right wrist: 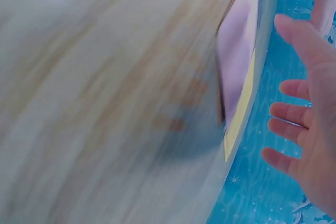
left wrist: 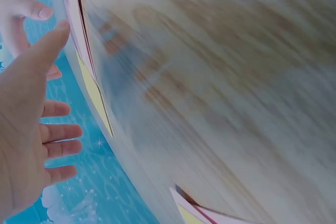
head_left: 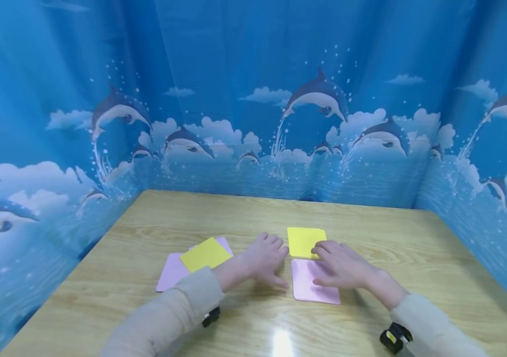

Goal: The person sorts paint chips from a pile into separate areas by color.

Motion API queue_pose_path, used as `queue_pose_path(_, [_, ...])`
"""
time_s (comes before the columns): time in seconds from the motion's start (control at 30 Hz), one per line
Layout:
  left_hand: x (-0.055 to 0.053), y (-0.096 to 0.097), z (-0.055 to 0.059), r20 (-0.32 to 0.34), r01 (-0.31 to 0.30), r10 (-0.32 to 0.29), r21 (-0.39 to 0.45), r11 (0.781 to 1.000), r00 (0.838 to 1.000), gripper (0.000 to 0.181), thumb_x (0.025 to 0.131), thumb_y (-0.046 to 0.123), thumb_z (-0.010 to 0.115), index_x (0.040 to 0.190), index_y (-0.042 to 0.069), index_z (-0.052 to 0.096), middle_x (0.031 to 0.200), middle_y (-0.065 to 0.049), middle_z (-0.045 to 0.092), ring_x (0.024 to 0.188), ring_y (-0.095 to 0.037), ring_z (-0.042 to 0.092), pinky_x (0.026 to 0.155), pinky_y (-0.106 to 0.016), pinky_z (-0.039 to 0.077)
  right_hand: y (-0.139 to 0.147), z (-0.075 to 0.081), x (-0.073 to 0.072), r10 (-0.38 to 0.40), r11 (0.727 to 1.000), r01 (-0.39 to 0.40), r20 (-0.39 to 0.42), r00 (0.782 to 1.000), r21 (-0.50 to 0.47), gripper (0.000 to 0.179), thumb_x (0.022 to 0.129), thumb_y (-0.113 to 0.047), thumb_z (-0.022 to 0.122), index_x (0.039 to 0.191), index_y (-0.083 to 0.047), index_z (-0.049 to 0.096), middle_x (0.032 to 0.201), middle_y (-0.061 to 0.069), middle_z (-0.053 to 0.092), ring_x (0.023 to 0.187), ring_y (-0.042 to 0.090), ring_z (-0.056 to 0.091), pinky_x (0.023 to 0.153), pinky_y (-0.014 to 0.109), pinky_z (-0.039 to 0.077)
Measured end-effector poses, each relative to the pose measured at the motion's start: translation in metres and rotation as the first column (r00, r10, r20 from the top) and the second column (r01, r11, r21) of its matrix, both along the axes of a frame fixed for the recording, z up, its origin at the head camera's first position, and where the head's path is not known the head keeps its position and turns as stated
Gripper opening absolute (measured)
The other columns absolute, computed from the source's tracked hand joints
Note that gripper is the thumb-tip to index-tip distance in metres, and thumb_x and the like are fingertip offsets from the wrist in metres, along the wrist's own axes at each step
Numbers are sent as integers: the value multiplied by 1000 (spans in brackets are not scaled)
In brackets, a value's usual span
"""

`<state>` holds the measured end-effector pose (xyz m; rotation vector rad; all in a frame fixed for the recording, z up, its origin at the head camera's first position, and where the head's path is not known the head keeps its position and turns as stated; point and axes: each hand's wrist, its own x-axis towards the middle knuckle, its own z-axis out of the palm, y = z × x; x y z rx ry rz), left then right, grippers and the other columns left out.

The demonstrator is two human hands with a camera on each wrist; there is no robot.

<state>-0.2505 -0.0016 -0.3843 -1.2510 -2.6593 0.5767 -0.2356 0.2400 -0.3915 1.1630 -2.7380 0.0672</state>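
In the head view a yellow square card [head_left: 304,241] lies on the table just behind a pink square card [head_left: 303,287]. My right hand [head_left: 343,264] hovers over the right side of both cards, fingers spread and holding nothing. Left of them is my left hand [head_left: 264,262], palm down with loosely spread fingers, also holding nothing. Farther left another yellow card [head_left: 206,254] lies askew across pink cards [head_left: 173,272], partly covering them. In the left wrist view the left hand [left wrist: 26,124] is raised above the tabletop. The right wrist view shows the right hand [right wrist: 315,114] likewise above it.
The wooden table [head_left: 369,223] meets a blue curtain [head_left: 235,59] printed with dolphins and clouds, which hangs behind it and along both sides. Dark wrist cameras [head_left: 395,338] sit below the sleeves. A light reflection shows near the table's front.
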Motion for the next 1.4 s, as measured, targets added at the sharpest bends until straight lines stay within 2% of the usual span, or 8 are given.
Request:
queue_pose_path(0.17, [1, -14, 0, -3, -8, 8, 28, 1000, 1000, 86, 72, 82, 39, 120, 13, 54, 111, -4, 55, 102, -19, 48, 91, -37, 39, -13, 3, -6, -7, 1000, 7, -33, 999, 14, 65, 77, -50, 66, 120, -3, 54, 117, 11, 54, 109, 27, 50, 84, 45, 46])
queue_pose_path(0.33, [4, -29, 1, 18, -37, 36, 66, 997, 999, 84, 73, 81, 42, 119, 11, 54, 110, -5, 55, 103, -20, 48, 93, -39, 39, -31, 8, -10, -4, 1000, 4, -28, 1000, 23, 65, 80, -50, 63, 123, -2, 52, 118, 11, 54, 109, 27, 50, 85, 45, 46])
queue_pose_path(0.57, [5, -55, 3, 0, -94, 95, 102, 990, 996, 84, 74, 78, 45, 122, 9, 52, 114, -7, 54, 107, -23, 48, 92, -41, 41, -59, 13, -17, 13, 1000, -13, -18, 1000, -14, 61, 81, -36, 67, 126, 1, 50, 122, 15, 52, 113, 31, 48, 85, 48, 44])
queue_pose_path(0.8, [4, -86, 3, -5, -119, 121, 166, 979, 993, 83, 75, 75, 47, 121, 6, 52, 114, -10, 55, 107, -25, 49, 91, -42, 41, -84, 17, -25, 45, 999, -46, -57, 997, -7, 66, 79, -41, 70, 127, -1, 49, 124, 14, 50, 115, 30, 46, 88, 50, 43])
queue_pose_path(0.93, [4, -103, 2, 29, -150, 147, 209, 966, 989, 82, 77, 72, 49, 123, 3, 52, 116, -12, 55, 109, -27, 49, 94, -45, 39, -97, 20, -28, 57, 998, -58, -51, 997, -14, 67, 79, -42, 70, 128, -2, 48, 126, 14, 49, 117, 31, 45, 89, 49, 42])
queue_pose_path(1.17, [4, -131, 0, 98, -238, 219, 291, 927, 971, 82, 76, 69, 54, 121, 0, 53, 118, -15, 53, 112, -32, 47, 95, -49, 36, -119, 22, -34, 48, 999, -48, -10, 999, -2, 68, 79, -40, 70, 130, -3, 46, 130, 12, 47, 121, 29, 43, 91, 47, 41])
queue_pose_path(1.4, [4, -154, -2, 98, -298, 282, 277, 913, 955, 81, 74, 67, 57, 117, -2, 54, 115, -18, 54, 110, -34, 48, 94, -50, 36, -143, 22, -37, 35, 998, -36, 9, 999, 53, 69, 80, -45, 68, 131, -5, 47, 132, 10, 47, 122, 28, 42, 92, 46, 40])
